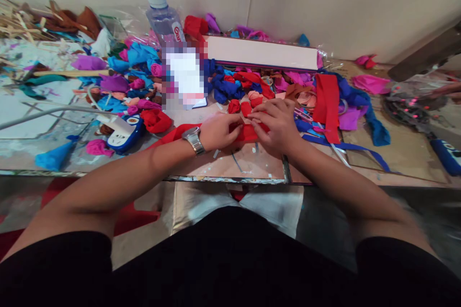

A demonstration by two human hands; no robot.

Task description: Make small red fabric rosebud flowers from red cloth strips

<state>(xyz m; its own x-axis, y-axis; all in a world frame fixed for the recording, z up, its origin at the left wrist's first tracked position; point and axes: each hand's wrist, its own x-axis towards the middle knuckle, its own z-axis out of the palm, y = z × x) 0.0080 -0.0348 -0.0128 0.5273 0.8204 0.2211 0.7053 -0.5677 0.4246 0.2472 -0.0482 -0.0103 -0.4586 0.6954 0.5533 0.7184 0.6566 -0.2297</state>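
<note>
A red crepe paper strip [248, 133] lies along the front of the table, passing under my left wrist. My left hand [220, 132], with a metal watch on its wrist, has its thumb and fingers closed on the strip. From the other side, my right hand [276, 124] grips the same strip, its fingers bent and close together. Between the hands the red paper lies almost flat. Just beyond them sit small rolled red paper flowers [234, 106]. A wide folded red band [327, 105] lies right of my right hand. My fingers hide parts of the strip.
Coloured paper flowers crowd the back, beside a clear bottle [163, 19] and a long pale box [261, 53]. At left stands a blue-and-white power strip [124, 134] with a grey cable. A blue ribbon [360, 147] and a dark fan-like object [410, 105] lie at right.
</note>
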